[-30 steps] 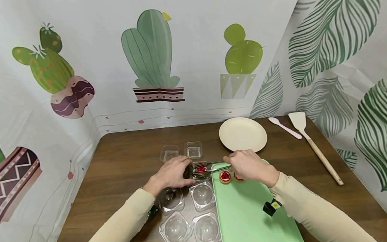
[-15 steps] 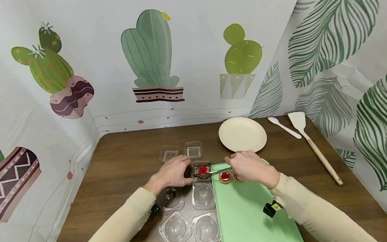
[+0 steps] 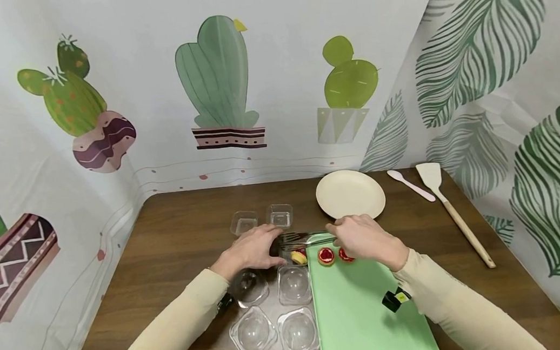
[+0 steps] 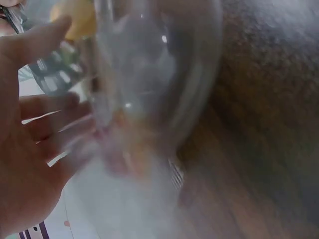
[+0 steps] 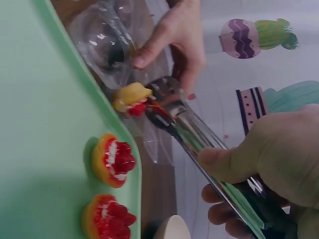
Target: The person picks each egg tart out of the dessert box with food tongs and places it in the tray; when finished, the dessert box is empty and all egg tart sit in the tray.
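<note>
My left hand (image 3: pixel 255 248) holds a clear plastic container (image 3: pixel 289 261) from its left side, thumb on the near side and fingers on the far side. Inside lies a small fruit tart (image 3: pixel 299 257), tipped so its yellow crust shows; in the right wrist view its red topping faces down. My right hand (image 3: pixel 360 235) grips metal tongs (image 5: pixel 187 127) by their handles. Their tips stand beside the tart on the far side; whether they touch it I cannot tell. Two more red-topped tarts, one left (image 5: pixel 114 160) and one right (image 5: pixel 107 218), sit upright on the green tray (image 3: pixel 368 320).
Several clear domed lids (image 3: pixel 298 333) lie left of the tray. Two square plastic containers (image 3: pixel 280 216) stand farther back. A cream plate (image 3: pixel 351 194) lies behind the tray. To its right are a pink spoon (image 3: pixel 412 186) and a spatula (image 3: pixel 458 216) with a wooden handle.
The tongs have moved from around the tart to its far side. The tart, red side up half a second ago, is now tipped with its crust showing. My left hand stays nearly still.
</note>
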The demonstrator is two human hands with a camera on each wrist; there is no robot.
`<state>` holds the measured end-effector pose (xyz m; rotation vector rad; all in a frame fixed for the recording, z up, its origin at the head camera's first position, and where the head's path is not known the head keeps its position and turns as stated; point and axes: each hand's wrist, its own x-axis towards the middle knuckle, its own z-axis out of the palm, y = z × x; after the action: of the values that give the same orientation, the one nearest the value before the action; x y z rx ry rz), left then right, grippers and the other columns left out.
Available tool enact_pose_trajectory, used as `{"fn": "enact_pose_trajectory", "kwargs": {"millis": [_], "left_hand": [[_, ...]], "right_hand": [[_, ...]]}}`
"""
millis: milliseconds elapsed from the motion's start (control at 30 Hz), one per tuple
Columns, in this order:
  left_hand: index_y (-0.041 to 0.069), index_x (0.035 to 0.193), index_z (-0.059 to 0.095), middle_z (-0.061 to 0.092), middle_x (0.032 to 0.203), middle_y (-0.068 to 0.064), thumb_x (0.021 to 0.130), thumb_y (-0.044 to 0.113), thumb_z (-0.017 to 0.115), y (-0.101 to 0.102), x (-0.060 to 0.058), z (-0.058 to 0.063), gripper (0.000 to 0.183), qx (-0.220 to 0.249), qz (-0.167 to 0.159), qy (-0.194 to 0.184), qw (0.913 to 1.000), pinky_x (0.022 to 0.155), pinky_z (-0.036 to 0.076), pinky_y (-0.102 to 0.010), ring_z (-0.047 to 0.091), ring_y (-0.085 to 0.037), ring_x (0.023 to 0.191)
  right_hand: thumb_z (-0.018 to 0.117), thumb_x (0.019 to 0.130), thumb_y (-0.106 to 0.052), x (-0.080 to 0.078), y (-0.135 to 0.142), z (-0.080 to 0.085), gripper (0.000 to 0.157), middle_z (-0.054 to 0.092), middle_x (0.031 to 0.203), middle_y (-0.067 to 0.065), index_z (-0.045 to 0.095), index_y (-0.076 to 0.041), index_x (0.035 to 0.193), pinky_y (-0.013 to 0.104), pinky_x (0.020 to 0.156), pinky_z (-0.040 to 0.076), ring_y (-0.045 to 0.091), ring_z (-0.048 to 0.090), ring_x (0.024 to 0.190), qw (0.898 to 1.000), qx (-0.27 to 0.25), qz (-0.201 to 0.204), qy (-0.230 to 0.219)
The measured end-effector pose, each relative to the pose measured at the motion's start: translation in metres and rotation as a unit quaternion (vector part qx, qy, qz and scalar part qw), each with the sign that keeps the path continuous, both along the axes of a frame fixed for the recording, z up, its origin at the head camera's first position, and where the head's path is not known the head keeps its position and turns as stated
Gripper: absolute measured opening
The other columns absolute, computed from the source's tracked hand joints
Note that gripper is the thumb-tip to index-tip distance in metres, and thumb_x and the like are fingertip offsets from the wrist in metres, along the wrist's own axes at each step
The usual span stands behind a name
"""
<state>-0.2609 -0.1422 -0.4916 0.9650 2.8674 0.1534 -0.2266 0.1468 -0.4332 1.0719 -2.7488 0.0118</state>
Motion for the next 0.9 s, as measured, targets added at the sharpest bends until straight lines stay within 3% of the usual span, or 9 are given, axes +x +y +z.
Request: {"fn": "enact_pose_trajectory", "kwargs": {"millis": [100, 467, 667, 900], "left_hand": [[0.009, 0.142, 0.049, 0.045, 0.149, -0.014, 0.079, 0.062, 0.069, 0.001, 0.0, 0.001, 0.085, 0.0, 0.002, -0.007, 1.0, 0.113, 0.035, -0.046, 0.042, -0.031, 0.137], [0.012, 0.14, 0.051, 0.045, 0.149, -0.013, 0.076, 0.062, 0.071, 0.001, 0.002, 0.002, 0.083, 0.01, 0.003, -0.018, 0.9998, 0.113, 0.036, -0.047, 0.043, -0.031, 0.137], [0.013, 0.14, 0.052, 0.047, 0.148, -0.01, 0.078, 0.059, 0.071, 0.001, 0.005, 0.002, 0.079, 0.004, -0.018, -0.027, 0.9995, 0.113, 0.036, -0.044, 0.043, -0.028, 0.137], [0.015, 0.137, 0.055, 0.052, 0.143, -0.007, 0.079, 0.056, 0.072, 0.003, 0.005, 0.004, 0.073, 0.009, -0.04, -0.016, 0.999, 0.11, 0.04, -0.042, 0.047, -0.025, 0.133]], "right_hand": [[0.076, 0.08, -0.021, 0.001, 0.002, 0.003, 0.016, 0.064, 0.075, -0.003, 0.066, -0.014, 0.09, 0.038, 0.042, 0.044, 0.024, 0.064, 0.065, 1.0, -0.001, -0.002, -0.003], [0.075, 0.079, -0.018, 0.013, 0.019, 0.013, 0.014, 0.063, 0.074, -0.006, 0.064, -0.014, 0.088, 0.032, 0.042, 0.04, 0.016, 0.06, 0.061, 1.0, -0.013, -0.013, -0.024], [0.075, 0.079, -0.019, 0.017, 0.025, 0.016, 0.021, 0.068, 0.083, -0.004, 0.069, -0.014, 0.099, 0.033, 0.044, 0.043, 0.018, 0.064, 0.066, 0.999, -0.006, -0.013, -0.037], [0.075, 0.078, -0.019, 0.016, 0.028, 0.022, 0.015, 0.06, 0.074, -0.009, 0.066, -0.017, 0.09, 0.035, 0.044, 0.044, 0.016, 0.061, 0.063, 0.999, -0.003, -0.002, -0.037]]}}
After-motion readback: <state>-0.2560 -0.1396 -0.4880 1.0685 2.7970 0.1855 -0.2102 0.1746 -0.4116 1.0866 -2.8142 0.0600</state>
